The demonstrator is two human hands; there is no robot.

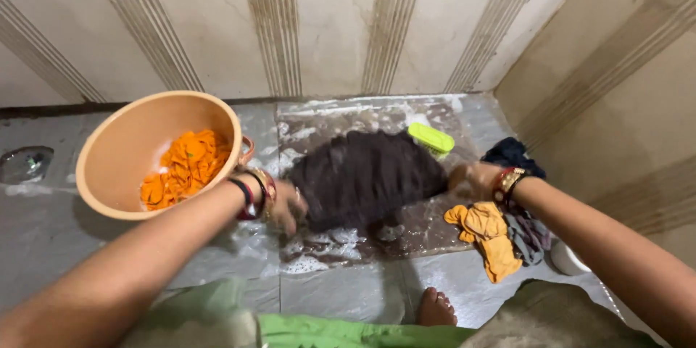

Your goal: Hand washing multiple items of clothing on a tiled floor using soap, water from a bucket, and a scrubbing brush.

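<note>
Dark garment (366,177) is lying lengthwise between both hands: left hand (286,206) and right hand (471,177) are each gripping an end (soapy floor).

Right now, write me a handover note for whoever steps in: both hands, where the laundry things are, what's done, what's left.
Left hand: gripping the left edge of the dark garment, which lies spread on the wet, soapy floor slab.
Right hand: holding the garment's right edge.
Green scrub brush: lying on the slab just behind the garment, untouched.
Tan basin: to the left, with an orange cloth inside.
Pile by the right wrist: yellow-orange cloth, grey cloth, dark blue cloth.
Done: garment is wet and soaped, with suds around it.
Left: probably scrubbing and rinsing; the pile looks unwashed, though I cannot be sure.
</note>
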